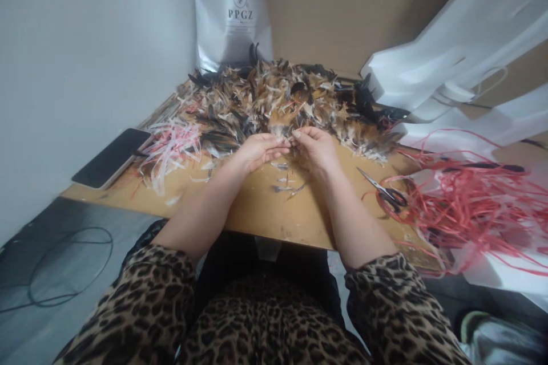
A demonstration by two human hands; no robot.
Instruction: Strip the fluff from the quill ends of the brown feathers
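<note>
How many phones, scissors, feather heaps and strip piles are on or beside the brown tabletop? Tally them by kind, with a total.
Rectangular black-screened phone: 1
Black-handled metal scissors: 1
Brown-and-black feather heap: 1
Thin-strip piles, pink-and-white pile and tangled red pile: 2
Total: 5

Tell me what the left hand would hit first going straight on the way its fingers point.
The left hand would likely meet the right hand first, at its fingertips; whether they already touch is unclear.
</note>
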